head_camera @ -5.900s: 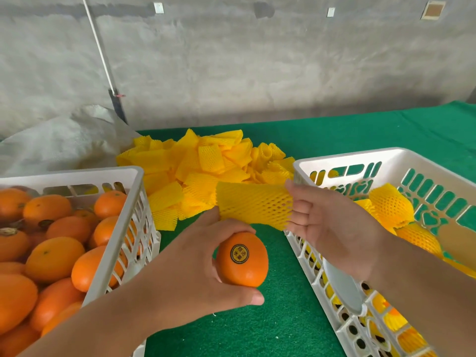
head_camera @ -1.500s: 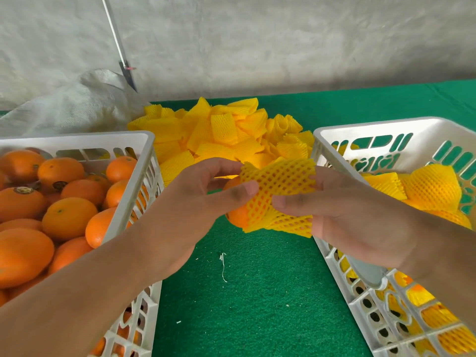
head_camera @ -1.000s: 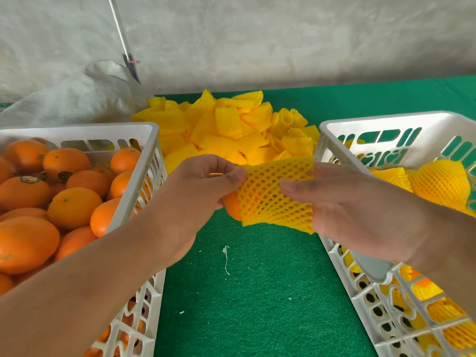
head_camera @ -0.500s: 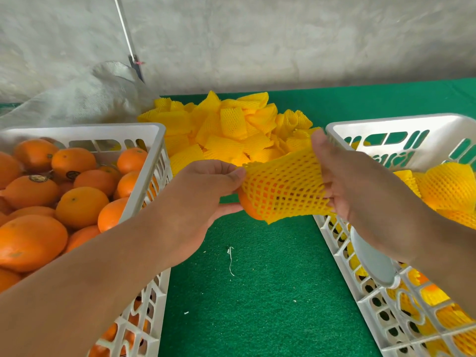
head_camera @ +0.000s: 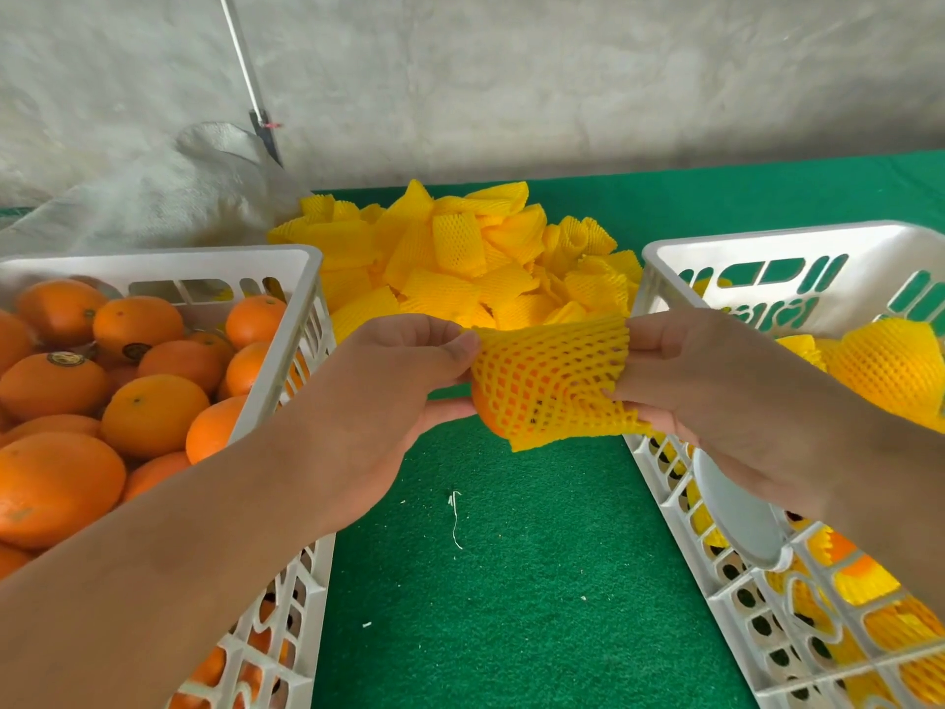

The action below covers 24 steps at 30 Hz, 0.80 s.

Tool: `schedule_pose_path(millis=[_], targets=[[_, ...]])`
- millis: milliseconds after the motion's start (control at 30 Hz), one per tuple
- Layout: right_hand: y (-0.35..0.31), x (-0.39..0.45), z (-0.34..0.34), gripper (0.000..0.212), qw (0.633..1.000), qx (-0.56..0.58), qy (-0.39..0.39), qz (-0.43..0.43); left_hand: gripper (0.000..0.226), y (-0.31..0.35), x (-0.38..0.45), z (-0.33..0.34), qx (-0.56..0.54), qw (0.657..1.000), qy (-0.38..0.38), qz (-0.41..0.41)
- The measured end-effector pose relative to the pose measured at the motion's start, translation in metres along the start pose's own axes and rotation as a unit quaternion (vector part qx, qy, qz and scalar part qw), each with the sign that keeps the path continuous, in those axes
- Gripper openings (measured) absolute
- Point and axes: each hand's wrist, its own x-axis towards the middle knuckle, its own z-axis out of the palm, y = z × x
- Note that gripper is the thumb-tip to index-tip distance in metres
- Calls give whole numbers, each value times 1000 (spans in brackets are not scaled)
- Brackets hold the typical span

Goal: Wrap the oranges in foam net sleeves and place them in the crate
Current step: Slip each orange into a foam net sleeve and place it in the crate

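- left hand [head_camera: 378, 401] + right hand [head_camera: 716, 401]: fingers pinching opposite edges of yellow foam net sleeve [head_camera: 555, 383], stretched over orange [head_camera: 488, 419]
- orange held mid-air btwn left crate [head_camera: 286, 319] & right crate [head_camera: 665, 258], above green mat [head_camera: 511, 580]

Above a green table [head_camera: 511, 580], a left hand [head_camera: 368, 401] and a right hand [head_camera: 716, 396] pinch opposite edges of a yellow foam net sleeve [head_camera: 557, 381] stretched over an orange [head_camera: 486, 419]. A white crate of bare oranges [head_camera: 286, 319] stands left, a crate of wrapped fruit [head_camera: 716, 570] right, loose sleeves [head_camera: 460, 258] heaped behind.
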Motion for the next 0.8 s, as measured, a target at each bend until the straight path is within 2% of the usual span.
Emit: schedule_pose_path(millis=[67, 267, 533, 700, 733, 800], targets=[[-2, 0, 1, 17, 999, -42, 16, -11, 15, 0, 0, 0, -2, 1000, -2, 3], [-6, -1, 1, 25, 998, -1, -48, 28, 12, 1, -2, 2, -7, 1000, -2, 20], [0, 1, 3, 42, 997, 45, -40, 45, 4, 2, -1, 3, -13, 999, -10, 46], [0, 1, 1, 23, 999, 28, -31, 14, 9, 4, 0, 1, -53, 997, -6, 59], [0, 2, 1, 26, 999, 30, -19, 8, 12, 5, -1, 1, -57, 996, -9, 62], [-1, 2, 0, 47, 999, 40, 12, 8, 17, 5, -3, 2, -56, 996, -23, 72]])
